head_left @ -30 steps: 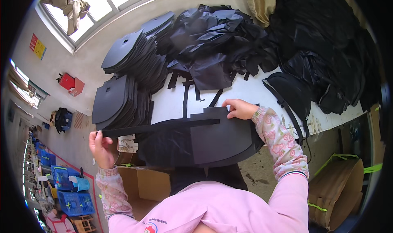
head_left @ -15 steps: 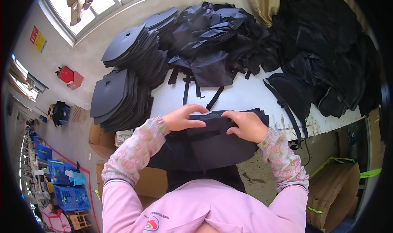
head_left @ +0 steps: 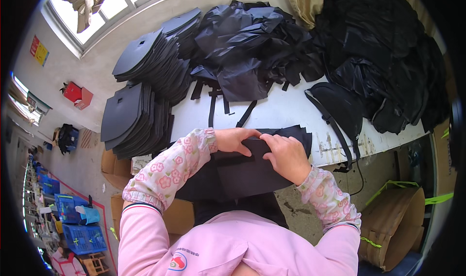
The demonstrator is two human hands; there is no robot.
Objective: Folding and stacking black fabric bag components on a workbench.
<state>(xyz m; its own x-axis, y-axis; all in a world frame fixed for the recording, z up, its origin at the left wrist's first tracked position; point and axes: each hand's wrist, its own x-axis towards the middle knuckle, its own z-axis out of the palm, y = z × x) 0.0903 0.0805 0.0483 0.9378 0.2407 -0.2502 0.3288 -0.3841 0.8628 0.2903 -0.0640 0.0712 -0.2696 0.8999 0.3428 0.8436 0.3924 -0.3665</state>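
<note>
A dark fabric piece with a flat, stiff-looking black panel hangs over the table's front edge, above my lap. My left hand pinches its upper edge, thumb in front and fingers behind. Close beside it, my right hand grips the same edge, thumb on the near face. The fingertips of both hands almost meet at the top of the panel. More black fabric lies under and behind my right hand on the table. What sits between the layers is hidden.
Stacks of black foam panels stand at the left of the white table. A heap of black fabric pieces lies behind, with straps trailing forward. Black bags pile up at right, near a rounded black pouch. Cardboard box below right.
My left hand has moved right along the upper edge, closing the gap to my right hand. The whole view has shifted slightly.
</note>
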